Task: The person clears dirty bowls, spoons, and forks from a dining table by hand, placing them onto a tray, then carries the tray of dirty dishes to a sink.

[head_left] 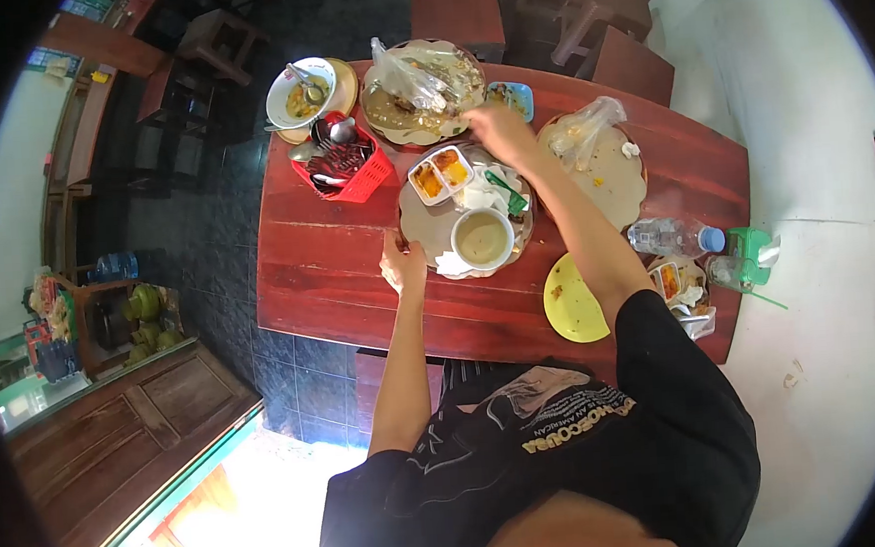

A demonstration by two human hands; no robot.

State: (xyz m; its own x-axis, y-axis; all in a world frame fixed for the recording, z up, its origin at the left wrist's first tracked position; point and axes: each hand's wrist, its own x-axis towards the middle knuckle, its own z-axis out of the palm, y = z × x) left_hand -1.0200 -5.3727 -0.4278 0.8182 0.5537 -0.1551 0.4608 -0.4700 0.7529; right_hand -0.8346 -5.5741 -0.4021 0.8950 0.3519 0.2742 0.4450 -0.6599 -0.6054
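My left hand (400, 264) is closed at the near left rim of a round plate (417, 237). On that plate are a white two-part sauce dish (441, 176), crumpled tissues (478, 193) with a green wrapper (506, 191), and a pale bowl (482, 239) of cloudy liquid. Reaching across, my right hand (501, 134) has its fingers drawn together beside the right rim of a farther plate (388, 114). Food scraps and a clear plastic bag (411, 78) lie on it. What those fingers hold, if anything, is hidden.
A red basket of spoons and forks (367, 181) and a white soup bowl (285, 104) stand at the left. Rightward are another used plate (613, 188), a yellow plate (572, 305), a water bottle (671, 237) and a green tissue holder (754, 256). A wall (813, 190) borders the table.
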